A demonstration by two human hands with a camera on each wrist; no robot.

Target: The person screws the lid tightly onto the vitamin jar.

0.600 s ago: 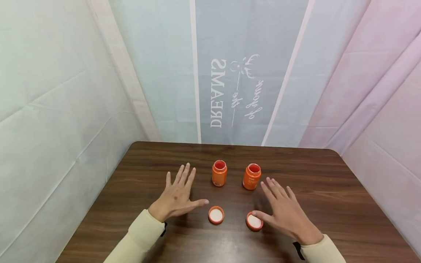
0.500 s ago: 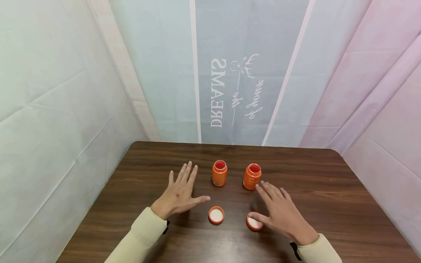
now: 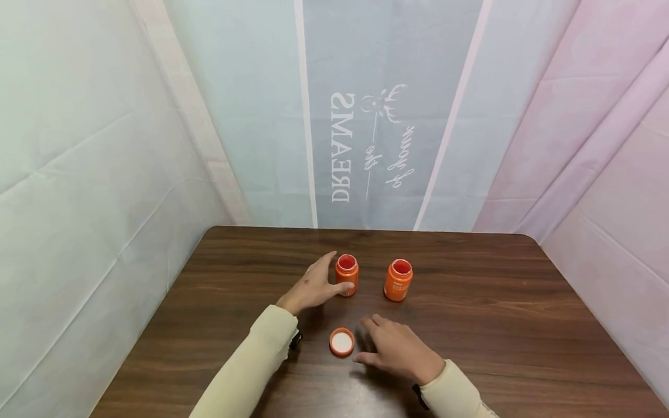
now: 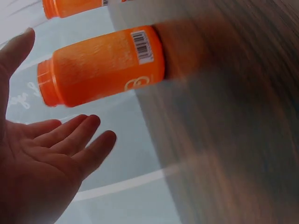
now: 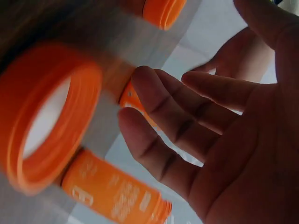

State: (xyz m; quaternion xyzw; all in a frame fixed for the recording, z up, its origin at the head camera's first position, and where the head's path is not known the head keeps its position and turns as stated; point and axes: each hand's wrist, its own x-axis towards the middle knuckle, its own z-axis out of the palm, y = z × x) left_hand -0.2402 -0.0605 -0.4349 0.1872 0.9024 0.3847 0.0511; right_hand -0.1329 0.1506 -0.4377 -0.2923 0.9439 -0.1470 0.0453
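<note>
An open orange jar [image 3: 346, 284] stands upright on the table. My left hand [image 3: 311, 286] is beside it, thumb in front of the jar and fingers at its left; in the left wrist view a gap shows between the fingers [image 4: 88, 144] and the jar [image 4: 105, 65]. To the right stands a second open orange jar [image 3: 398, 283]. My right hand [image 3: 399, 350] hovers over the table with spread, slightly bent fingers, nothing in them. An orange lid [image 5: 86, 107] lies by it, hidden under the hand in the head view. Another lid [image 3: 342, 342], white inside facing up, lies left of that hand.
The dark wood-grain table [image 3: 522, 325] has rounded far corners. A printed cloth [image 3: 387, 58] hangs behind its far edge, with pale cloth walls [image 3: 78, 174] on both sides.
My left hand has moved right and forward to the left jar. My right hand has moved left and toward me, now covering the right lid. Jars and left lid stay put.
</note>
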